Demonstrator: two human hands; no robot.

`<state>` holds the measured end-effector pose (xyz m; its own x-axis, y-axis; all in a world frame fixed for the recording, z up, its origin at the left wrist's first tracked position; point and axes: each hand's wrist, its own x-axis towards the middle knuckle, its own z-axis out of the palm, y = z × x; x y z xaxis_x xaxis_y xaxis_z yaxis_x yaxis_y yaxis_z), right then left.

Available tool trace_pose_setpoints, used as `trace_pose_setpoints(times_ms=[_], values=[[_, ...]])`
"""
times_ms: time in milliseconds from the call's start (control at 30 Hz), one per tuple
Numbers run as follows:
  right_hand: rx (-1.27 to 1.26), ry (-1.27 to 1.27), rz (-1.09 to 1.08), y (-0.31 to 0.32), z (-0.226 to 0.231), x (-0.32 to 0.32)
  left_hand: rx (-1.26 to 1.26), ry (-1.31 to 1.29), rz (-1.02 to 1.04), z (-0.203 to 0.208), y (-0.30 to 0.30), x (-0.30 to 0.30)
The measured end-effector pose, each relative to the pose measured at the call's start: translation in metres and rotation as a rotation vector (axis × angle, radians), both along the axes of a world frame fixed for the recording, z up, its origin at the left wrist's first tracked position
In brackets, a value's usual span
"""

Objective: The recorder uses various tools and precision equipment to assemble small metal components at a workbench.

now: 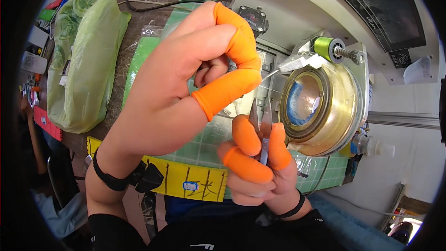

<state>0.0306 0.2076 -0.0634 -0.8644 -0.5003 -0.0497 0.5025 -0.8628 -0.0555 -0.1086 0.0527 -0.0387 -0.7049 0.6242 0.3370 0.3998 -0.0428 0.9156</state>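
My left hand [186, 72] has orange finger cots on its thumb and fingers. Their tips are pinched together beside the machine's pointed guide [293, 62]. A very thin thread, hard to see, runs from the pinch toward the machine's round brass housing [341, 107], which has blue bristles around its opening. Below, my right hand [260, 162], also in orange finger cots, grips small thread snips [265, 132]. The snips' two pointed blades are spread apart and point up toward the left fingertips. Fingers hide most of their handle.
A green spool [323, 49] sits above the brass housing, and a dark panel [378, 9] is mounted on the machine. A pale green plastic bag [86, 65] lies at left. A yellow marked strip [186, 181] borders the green mat [200, 151]. Another person's arm [32, 135] shows far left.
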Motion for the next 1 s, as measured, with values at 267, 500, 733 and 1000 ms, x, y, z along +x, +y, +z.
trace_pose_setpoints(times_ms=[267, 500, 733, 1000], values=[[-0.013, -0.093, -0.038, -0.002, 0.003, -0.007, 0.005, 0.043, -0.018, -0.001, 0.001, -0.006], [0.032, -0.159, -0.063, -0.002, 0.005, -0.011, 0.019, 0.063, -0.014, -0.003, 0.002, -0.005], [0.012, -0.173, -0.067, -0.004, 0.007, -0.011, 0.025, 0.019, -0.025, 0.002, -0.001, -0.003], [0.477, -0.013, 0.188, 0.036, 0.015, 0.058, 0.110, 0.040, 0.143, 0.020, -0.069, -0.018]])
